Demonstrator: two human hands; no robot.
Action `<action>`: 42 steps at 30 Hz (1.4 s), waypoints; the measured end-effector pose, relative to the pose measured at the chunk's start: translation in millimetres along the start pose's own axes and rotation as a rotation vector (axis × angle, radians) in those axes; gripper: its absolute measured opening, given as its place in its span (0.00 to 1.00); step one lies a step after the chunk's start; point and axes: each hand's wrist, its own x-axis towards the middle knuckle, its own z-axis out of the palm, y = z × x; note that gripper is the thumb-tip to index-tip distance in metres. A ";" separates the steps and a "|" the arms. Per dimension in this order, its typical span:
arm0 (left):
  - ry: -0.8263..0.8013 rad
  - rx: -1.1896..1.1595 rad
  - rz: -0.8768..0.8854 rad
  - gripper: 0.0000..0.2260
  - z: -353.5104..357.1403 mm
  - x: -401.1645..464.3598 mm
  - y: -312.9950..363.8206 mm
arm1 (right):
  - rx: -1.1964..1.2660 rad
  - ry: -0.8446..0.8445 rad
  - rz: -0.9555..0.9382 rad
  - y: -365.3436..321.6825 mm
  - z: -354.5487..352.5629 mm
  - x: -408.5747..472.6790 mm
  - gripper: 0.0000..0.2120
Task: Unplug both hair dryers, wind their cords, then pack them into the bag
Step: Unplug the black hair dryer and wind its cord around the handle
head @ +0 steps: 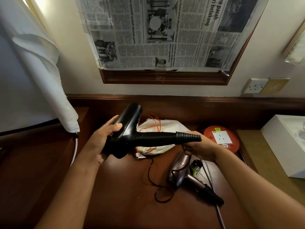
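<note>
Holding a black dryer (130, 131) over the bench (115, 187), the person stands ready to wind its cord. The left hand (102, 138) curls around the barrel end, thumb on top. The right hand (198, 146) is closed under the ribbed cord collar, apparently pinching the cord, though the cord there is hidden.

A second, bronze dryer (181, 171) lies on the bench just below the right hand, its thin dark cord (156, 187) looped loosely toward the near edge. The white drawstring bag (158, 129) lies behind the black dryer, against the back ledge.

Winding would go best in even, loose loops beside the handle, without bending sharply at the collar.

Open bench lies front and left. To the right stand a red socket reel (221, 138) and a white box (283, 146); a white cloth (41, 80) hangs at left.
</note>
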 end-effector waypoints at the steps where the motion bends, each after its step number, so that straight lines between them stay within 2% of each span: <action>1: -0.027 0.010 -0.010 0.28 -1.4 -0.2 -0.2 | -0.052 -0.048 -0.013 -3.4 -5.2 -1.3 0.15; 4: -0.075 0.012 -0.035 0.28 -2.2 -1.4 -1.7 | -0.235 -0.100 -0.028 -13.9 -14.3 -0.8 0.12; 8: -0.038 -0.040 -0.076 0.29 -3.1 -5.4 -1.4 | -0.457 -0.082 -0.116 -31.5 -14.2 2.5 0.04; 9: -0.045 -0.042 -0.079 0.28 -3.2 -6.9 -0.3 | -0.548 -0.059 -0.133 -35.6 -13.1 4.3 0.05; 12: -0.069 -0.047 -0.070 0.19 -1.5 -11.2 4.9 | -0.728 0.012 -0.142 -46.3 -10.8 8.0 0.17; 14: -0.087 -0.015 -0.046 0.17 -2.6 -12.3 7.2 | -0.705 -0.003 -0.108 -50.8 -12.8 7.5 0.19; 18: -0.084 0.066 -0.025 0.28 -9.1 -9.9 7.0 | -0.450 -0.123 -0.018 -63.9 -12.3 -1.3 0.20; 20: -0.102 0.133 -0.017 0.30 -7.8 -8.9 5.3 | -0.391 -0.150 -0.007 -72.5 -10.2 -4.5 0.22; 26: 0.021 0.189 0.007 0.34 3.5 -10.7 -2.2 | -0.590 -0.213 -0.001 -84.2 -10.1 -4.5 0.18; 29: 0.051 0.223 0.022 0.32 6.6 -12.8 -3.3 | -0.671 -0.210 0.020 -85.3 -10.8 -4.8 0.14; 32: 0.062 0.289 0.036 0.35 6.3 -12.9 -4.7 | -0.748 -0.224 0.035 -86.9 -7.6 -7.8 0.13; 37: 0.116 0.305 0.079 0.37 8.1 -11.4 -8.0 | -0.946 -0.156 -0.015 -88.9 3.5 -11.6 0.12; 42: 0.257 0.239 0.154 0.27 11.8 -8.1 -16.1 | -1.247 0.046 -0.169 -78.2 27.5 -16.1 0.09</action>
